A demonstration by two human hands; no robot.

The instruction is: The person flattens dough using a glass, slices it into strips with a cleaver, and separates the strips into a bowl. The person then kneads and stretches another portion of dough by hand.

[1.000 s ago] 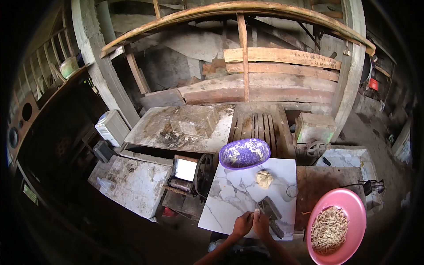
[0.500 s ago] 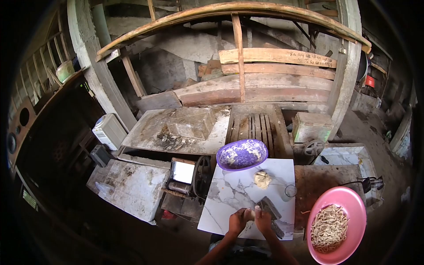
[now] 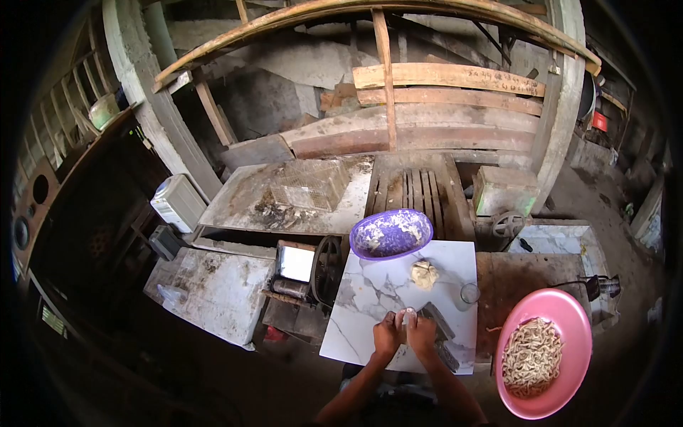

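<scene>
My left hand (image 3: 386,336) and my right hand (image 3: 421,333) are side by side above the marble-patterned board (image 3: 348,327), fingers closed around a small pale piece of dough that they mostly hide. Just right of them lies a long dark grey flat piece (image 3: 439,322), partly behind my right hand; its kind is unclear. Beyond the hands sits a rounded lump of dough (image 3: 425,275). A clear drinking glass (image 3: 469,294) stands near the board's right edge. At the far edge, a purple basin (image 3: 391,245) is smeared with dough residue.
To the right, a pink basin (image 3: 580,341) holds many pale dough strips (image 3: 532,356). A hand-cranked or belt-driven machine with a black wheel (image 3: 326,270) is left of the board. Farther back are a wire cage (image 3: 309,185) and a slatted wooden surface (image 3: 420,192).
Both hands have moved slightly away from my body, and the pale dough between them is more covered by the fingers. The camera view has shifted a little.
</scene>
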